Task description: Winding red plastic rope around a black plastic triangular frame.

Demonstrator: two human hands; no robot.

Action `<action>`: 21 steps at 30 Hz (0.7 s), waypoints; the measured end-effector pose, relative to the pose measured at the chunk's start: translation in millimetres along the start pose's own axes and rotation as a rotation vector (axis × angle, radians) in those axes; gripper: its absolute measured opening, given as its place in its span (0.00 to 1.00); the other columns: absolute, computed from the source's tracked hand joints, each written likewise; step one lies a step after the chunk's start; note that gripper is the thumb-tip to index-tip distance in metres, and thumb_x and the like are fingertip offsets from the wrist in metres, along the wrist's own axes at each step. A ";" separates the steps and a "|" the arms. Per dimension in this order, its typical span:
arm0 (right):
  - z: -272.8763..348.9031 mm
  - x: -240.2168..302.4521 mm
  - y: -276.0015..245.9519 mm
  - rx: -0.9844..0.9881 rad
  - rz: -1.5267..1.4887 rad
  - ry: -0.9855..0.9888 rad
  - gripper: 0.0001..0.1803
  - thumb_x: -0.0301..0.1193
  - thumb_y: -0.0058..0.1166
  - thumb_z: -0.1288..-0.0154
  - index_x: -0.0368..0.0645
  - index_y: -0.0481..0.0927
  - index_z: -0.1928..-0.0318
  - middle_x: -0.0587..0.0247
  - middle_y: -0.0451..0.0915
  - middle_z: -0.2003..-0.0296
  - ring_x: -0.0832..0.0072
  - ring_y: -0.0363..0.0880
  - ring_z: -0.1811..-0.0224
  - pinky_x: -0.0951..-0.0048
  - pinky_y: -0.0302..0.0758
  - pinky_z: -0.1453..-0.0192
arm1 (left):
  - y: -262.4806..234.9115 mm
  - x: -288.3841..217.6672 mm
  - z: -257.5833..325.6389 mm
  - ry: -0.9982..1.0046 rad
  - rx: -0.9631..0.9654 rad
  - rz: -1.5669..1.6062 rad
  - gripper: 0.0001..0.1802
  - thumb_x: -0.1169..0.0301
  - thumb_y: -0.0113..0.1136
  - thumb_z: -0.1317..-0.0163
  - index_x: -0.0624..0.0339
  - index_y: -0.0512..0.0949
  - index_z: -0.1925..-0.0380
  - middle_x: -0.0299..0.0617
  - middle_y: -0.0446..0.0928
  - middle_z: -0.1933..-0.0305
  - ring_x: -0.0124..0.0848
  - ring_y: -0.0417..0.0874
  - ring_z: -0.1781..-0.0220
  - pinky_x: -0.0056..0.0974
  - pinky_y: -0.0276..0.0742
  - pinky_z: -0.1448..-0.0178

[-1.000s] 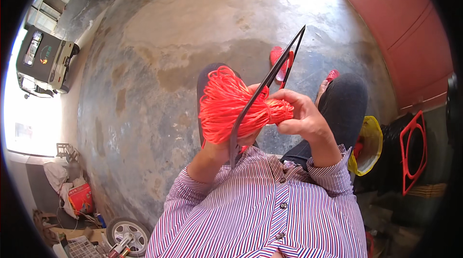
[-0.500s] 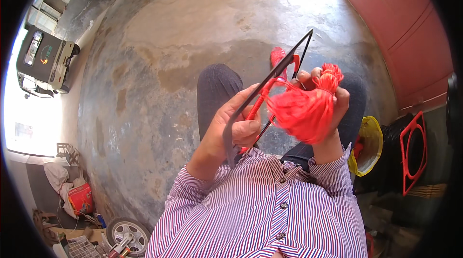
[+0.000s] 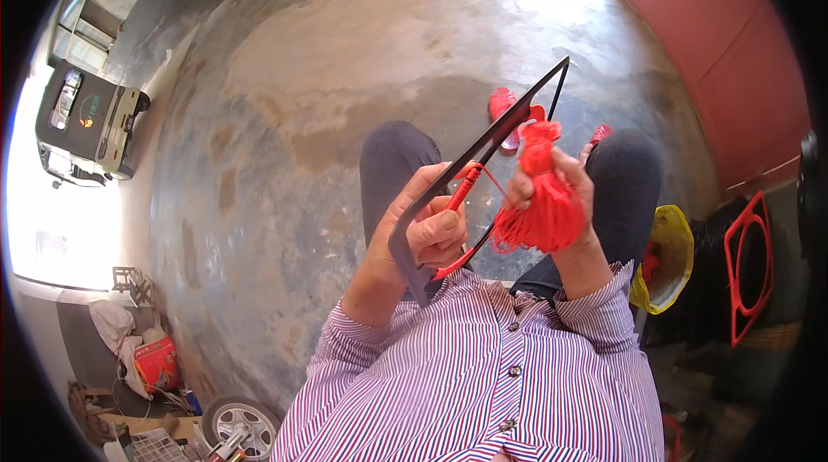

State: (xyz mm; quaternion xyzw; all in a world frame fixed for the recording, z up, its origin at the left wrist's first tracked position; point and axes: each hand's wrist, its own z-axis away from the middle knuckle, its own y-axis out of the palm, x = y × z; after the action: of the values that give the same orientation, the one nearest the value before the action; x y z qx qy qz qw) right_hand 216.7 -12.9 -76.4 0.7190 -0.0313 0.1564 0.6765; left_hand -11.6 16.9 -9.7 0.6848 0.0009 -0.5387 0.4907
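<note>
1. keep your left hand clamped on the dark frame over your lap, so it stays steady.
2. your right hand grips the red cord bundle just right of the frame; feed the strand taut.
3. both wrists sit raised above your knees.

Bare concrete floor lies open across the upper frame; a yellow plastic bag and red wire frame crowd the right.
</note>
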 end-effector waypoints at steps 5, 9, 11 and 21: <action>-2.5 -11.9 7.9 -0.083 0.181 0.000 0.20 0.44 0.45 0.26 0.38 0.73 0.54 0.55 0.79 0.74 0.69 0.79 0.74 0.68 0.77 0.68 | 2.5 2.9 -0.2 0.024 0.021 -0.017 0.30 0.67 0.61 0.32 0.53 0.64 0.31 0.33 0.65 0.78 0.17 0.59 0.84 0.24 0.51 0.81; -2.4 -1.1 -0.8 -0.132 0.206 -0.057 0.18 0.45 0.47 0.27 0.41 0.73 0.56 0.56 0.78 0.75 0.70 0.77 0.75 0.69 0.77 0.68 | -0.2 4.7 -3.2 -0.030 0.061 0.036 0.29 0.64 0.60 0.30 0.55 0.64 0.32 0.32 0.64 0.79 0.17 0.59 0.84 0.25 0.51 0.81; -1.3 -0.3 5.6 -0.170 0.283 -0.065 0.18 0.45 0.47 0.27 0.41 0.73 0.57 0.57 0.78 0.75 0.71 0.78 0.76 0.70 0.77 0.69 | 9.1 5.0 -3.0 -0.029 0.042 0.050 0.28 0.63 0.59 0.29 0.56 0.64 0.33 0.32 0.63 0.79 0.17 0.58 0.84 0.25 0.51 0.81; -4.0 -5.6 -1.0 -0.166 0.261 -0.007 0.17 0.44 0.48 0.26 0.42 0.75 0.59 0.57 0.79 0.75 0.72 0.78 0.78 0.70 0.78 0.72 | 7.1 10.9 -3.6 -0.140 0.095 0.053 0.27 0.63 0.56 0.27 0.65 0.66 0.35 0.30 0.63 0.78 0.17 0.58 0.83 0.24 0.53 0.80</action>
State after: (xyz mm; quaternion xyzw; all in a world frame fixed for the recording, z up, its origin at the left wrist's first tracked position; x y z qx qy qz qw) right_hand 211.0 -9.8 -78.7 0.6509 -0.1398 0.2374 0.7074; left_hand -0.5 9.9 -13.2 0.6676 -0.0770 -0.5718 0.4706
